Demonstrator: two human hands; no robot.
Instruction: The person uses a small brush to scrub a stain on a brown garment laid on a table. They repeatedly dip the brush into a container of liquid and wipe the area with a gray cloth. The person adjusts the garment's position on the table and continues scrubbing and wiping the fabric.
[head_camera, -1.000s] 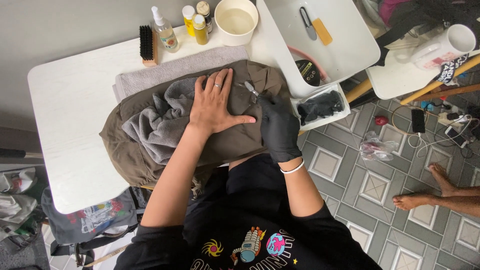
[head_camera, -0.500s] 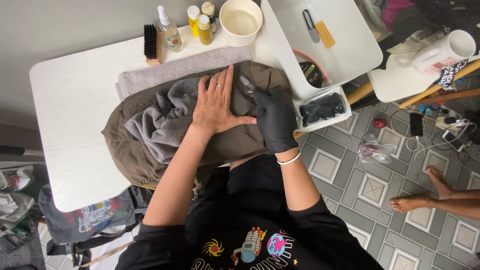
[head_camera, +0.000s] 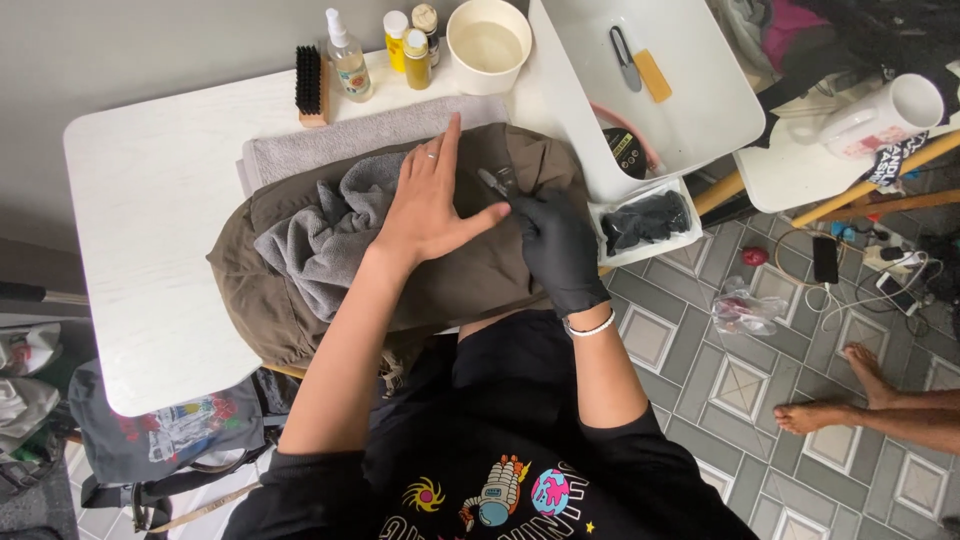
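Brown cloth (head_camera: 470, 290) lies under our left hand (head_camera: 432, 205), spread flat on it beside a grey towel (head_camera: 320, 240). Our gloved right hand (head_camera: 555, 245) pinches a small tool (head_camera: 495, 182).

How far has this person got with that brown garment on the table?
Set up looks done: the olive-brown garment lies on a grey towel, another crumpled grey towel on top. In hand: the bare left hand presses the fabric flat while the black-gloved right hand works a small dark tool on it. The wooden brush and bottles stand unused behind.
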